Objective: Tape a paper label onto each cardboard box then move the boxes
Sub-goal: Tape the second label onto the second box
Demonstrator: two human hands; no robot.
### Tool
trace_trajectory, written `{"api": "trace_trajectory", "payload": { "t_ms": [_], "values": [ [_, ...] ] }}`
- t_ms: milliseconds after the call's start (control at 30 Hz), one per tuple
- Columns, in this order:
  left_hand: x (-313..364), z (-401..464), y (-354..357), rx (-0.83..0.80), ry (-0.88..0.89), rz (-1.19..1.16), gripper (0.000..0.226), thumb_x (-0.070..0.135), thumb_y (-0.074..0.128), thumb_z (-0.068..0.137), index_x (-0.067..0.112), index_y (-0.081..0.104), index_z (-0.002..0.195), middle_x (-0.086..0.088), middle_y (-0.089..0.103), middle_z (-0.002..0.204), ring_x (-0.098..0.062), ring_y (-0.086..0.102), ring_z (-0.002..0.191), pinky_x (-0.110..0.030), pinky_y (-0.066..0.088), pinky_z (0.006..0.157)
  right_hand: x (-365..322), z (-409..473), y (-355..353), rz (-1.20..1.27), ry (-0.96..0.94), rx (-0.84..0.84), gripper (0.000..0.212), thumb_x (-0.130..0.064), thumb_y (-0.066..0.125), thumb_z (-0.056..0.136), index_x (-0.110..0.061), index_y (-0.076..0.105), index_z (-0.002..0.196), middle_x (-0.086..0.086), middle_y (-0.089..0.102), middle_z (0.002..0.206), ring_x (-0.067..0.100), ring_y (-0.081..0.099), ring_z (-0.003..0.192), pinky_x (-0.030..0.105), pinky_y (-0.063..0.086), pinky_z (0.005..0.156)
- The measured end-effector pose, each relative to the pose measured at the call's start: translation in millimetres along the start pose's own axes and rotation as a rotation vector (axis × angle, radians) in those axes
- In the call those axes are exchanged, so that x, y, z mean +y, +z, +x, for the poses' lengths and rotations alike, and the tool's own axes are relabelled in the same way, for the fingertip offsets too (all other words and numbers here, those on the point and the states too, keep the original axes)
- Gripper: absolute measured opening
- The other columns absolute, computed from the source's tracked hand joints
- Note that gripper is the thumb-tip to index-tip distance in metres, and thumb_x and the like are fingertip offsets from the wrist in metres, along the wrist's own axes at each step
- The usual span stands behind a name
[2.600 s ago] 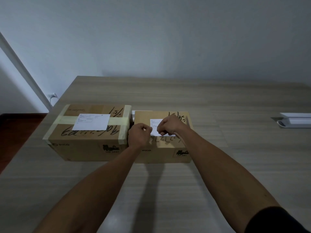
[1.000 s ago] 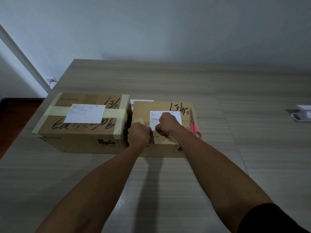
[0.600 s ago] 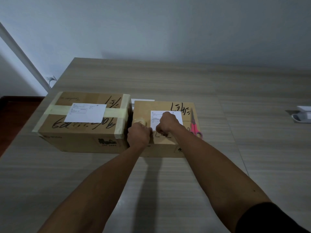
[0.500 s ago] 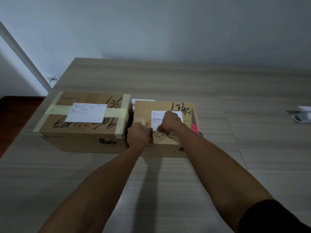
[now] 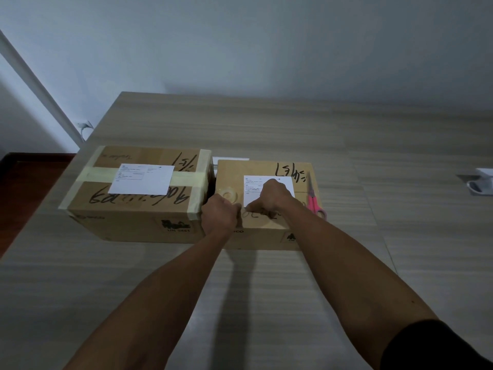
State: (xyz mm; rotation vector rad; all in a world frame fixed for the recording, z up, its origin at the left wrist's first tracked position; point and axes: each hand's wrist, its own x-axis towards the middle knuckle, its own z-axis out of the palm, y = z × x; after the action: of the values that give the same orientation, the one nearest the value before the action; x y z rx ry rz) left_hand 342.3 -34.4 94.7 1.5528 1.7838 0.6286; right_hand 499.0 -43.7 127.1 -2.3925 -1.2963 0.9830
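Just left of the left hand (image 5: 219, 215) sits the larger cardboard box (image 5: 133, 198), banded with pale tape strips (image 5: 186, 180) and already carrying a white label (image 5: 141, 179). Both hands work on top of the smaller box (image 5: 266, 225), which touches the larger one's side. Beyond the left hand's knuckles, a clear tape roll (image 5: 228, 195) lies flat on that box top. Right of the right hand (image 5: 273, 194), pink-handled scissors (image 5: 314, 201) lie along the box's right edge, blades pointing away from the person. Behind the gap between the boxes a white strip (image 5: 230, 158) peeks out, too hidden to identify. Far off to the right, a white object (image 5: 481, 182) rests at the desk (image 5: 266, 289) edge, cut off by the frame.

The paper label (image 5: 256, 194) of the smaller box lies under the right hand, which covers its near right part. That hand is curled, its forefinger stretched left and pressing along the label's near edge. The left hand is a closed fist beside the label's near left corner, thumb side meeting the right forefinger; whether it pinches tape I cannot tell. Both forearms reach straight forward from the bottom of the view, a dark sleeve (image 5: 440, 345) on the right arm.

Compared with half a second ago, the right forefinger now points further toward the left hand along the label's edge; boxes, roll and scissors have not shifted.
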Motion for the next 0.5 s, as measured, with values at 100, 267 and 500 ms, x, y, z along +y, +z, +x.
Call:
{"api": "trace_trajectory", "payload": {
  "t_ms": [100,267,500],
  "values": [
    [0,0,-5,-0.002,0.019,0.026,0.035,0.034,0.086,0.079,0.011,0.066,0.096,-0.006,0.071,0.092,-0.025,0.069,0.085,-0.038,0.059,0.073,-3,0,4,-0.017,0.017,-0.008,0.051,-0.033,0.096,0.068,-0.011,0.051,0.080,0.005,0.061,0.072,0.017,0.055,0.056,0.025,0.037,0.045],
    [-10,-1,-15,0.031,0.149,0.012,0.022,0.027,0.075,0.088,0.020,0.054,0.090,0.002,0.064,0.084,-0.020,0.067,0.078,-0.039,0.059,0.068,1,3,-10,0.010,0.053,-0.069,0.026,-0.006,0.088,0.069,-0.004,0.064,0.077,0.013,0.075,0.072,0.028,0.073,0.060,0.027,0.053,0.051],
    [-8,7,-22,-0.050,0.341,0.157,0.052,0.025,0.082,0.084,0.026,0.053,0.127,-0.002,0.031,0.135,-0.018,0.054,0.096,-0.030,0.054,0.080,4,-3,-11,0.133,0.025,0.142,0.035,-0.023,0.083,0.077,-0.009,0.051,0.076,0.004,0.052,0.068,0.020,0.050,0.060,0.025,0.032,0.049]
  ]
}}
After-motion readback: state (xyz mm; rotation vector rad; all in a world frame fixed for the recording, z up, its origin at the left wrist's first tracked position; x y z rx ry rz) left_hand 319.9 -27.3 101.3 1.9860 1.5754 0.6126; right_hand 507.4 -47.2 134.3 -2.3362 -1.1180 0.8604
